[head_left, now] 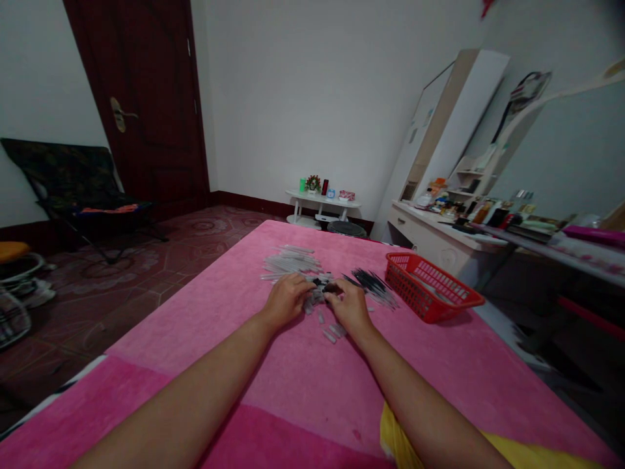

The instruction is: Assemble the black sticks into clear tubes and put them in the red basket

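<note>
Head view: left hand (pixel 288 299) and right hand (pixel 350 306) were just apart, both at the small dark pieces (pixel 318 282) on the pink cloth (pixel 229 286), pale sticks (pixel 290 262) beyond, black sticks (pixel 374 284) off right! Whether either pinched one, I couldn't tell. A low, light touch looked best.

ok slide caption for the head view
Left hand and right hand by small translucent pieces on pink cloth, red plastic basket nearby.
</note>
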The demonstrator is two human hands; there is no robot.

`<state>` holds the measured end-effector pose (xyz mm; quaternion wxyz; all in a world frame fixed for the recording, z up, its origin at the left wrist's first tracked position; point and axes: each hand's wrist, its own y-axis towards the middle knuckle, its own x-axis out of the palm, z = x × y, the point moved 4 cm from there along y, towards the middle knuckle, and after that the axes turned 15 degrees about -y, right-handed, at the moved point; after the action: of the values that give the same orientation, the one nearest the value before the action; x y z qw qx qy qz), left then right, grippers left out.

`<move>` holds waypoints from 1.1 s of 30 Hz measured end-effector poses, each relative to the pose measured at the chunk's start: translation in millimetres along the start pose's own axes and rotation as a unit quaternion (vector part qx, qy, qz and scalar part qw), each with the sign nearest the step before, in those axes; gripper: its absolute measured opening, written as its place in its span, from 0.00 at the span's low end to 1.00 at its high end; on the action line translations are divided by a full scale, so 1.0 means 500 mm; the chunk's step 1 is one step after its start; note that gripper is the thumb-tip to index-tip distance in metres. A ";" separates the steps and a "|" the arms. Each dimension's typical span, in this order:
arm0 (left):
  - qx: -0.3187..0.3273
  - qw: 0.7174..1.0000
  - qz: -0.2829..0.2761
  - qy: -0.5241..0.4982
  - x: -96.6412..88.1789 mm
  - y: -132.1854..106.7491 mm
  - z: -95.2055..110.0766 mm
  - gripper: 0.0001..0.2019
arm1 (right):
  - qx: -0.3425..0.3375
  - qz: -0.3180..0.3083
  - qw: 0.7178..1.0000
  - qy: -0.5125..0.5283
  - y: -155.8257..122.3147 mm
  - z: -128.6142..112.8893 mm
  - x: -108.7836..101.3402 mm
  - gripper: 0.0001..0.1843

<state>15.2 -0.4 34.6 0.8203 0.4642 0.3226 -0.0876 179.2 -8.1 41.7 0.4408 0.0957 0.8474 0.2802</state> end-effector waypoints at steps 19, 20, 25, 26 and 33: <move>0.028 0.999 0.002 -0.033 0.008 0.001 0.009 0.10 | 0.022 -0.056 0.994 -0.089 -0.009 -0.013 -0.007 0.17; 0.025 0.999 0.002 -0.035 0.007 0.001 0.009 0.10 | 0.022 -0.055 0.994 -0.092 -0.009 -0.013 -0.009 0.15; 0.003 0.998 0.014 -0.053 0.004 0.001 0.002 0.10 | -0.027 -0.029 0.996 -0.081 -0.006 -0.015 -0.012 0.08; 0.004 0.998 0.013 -0.056 0.005 0.001 0.001 0.09 | -0.032 -0.036 0.995 -0.084 -0.006 -0.014 -0.010 0.10; 0.002 0.998 0.017 -0.064 0.009 0.002 -0.004 0.09 | -0.022 -0.031 0.995 -0.095 -0.005 -0.012 -0.012 0.10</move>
<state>18.2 2.5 32.0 0.8399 0.4645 0.2610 -0.1034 178.0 -15.0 47.0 0.5296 0.0858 0.7979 0.2750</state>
